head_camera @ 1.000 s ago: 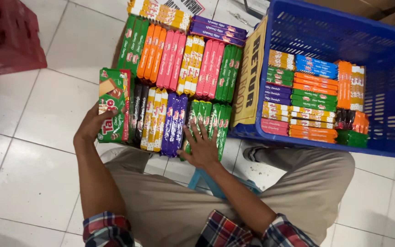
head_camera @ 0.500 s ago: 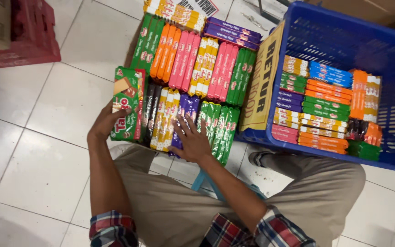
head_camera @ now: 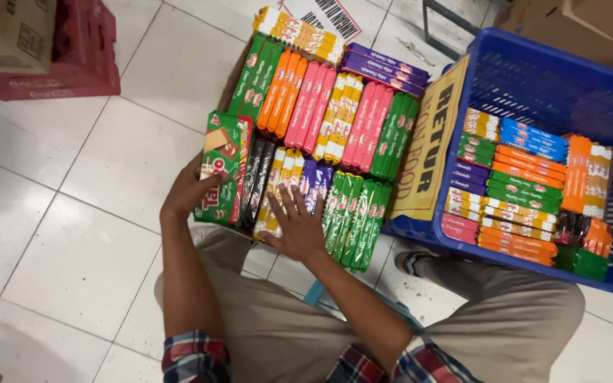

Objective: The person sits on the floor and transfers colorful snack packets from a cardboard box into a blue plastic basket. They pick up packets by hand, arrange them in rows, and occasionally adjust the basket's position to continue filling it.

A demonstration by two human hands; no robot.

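Rows of long snack packs (head_camera: 324, 117) in green, orange, pink, yellow and purple lie side by side in a flat cardboard box on the floor in front of my knees. My left hand (head_camera: 187, 191) grips a larger green and red wafer pack (head_camera: 221, 170) standing at the left end of the near row. My right hand (head_camera: 299, 225) lies flat with fingers spread on the yellow and purple packs (head_camera: 306, 186) of the near row, next to several green packs (head_camera: 356, 216).
A blue plastic crate (head_camera: 533, 78) at the right holds more stacked packs, with a yellow cardboard sign (head_camera: 431, 142) leaning against its left wall. A red crate (head_camera: 72, 60) and a cardboard box (head_camera: 8, 32) stand at the far left on white floor tiles.
My right hand has slid a little left, from the green packs onto the yellow and purple ones. My left hand stays on the wafer pack. The view has shifted slightly.
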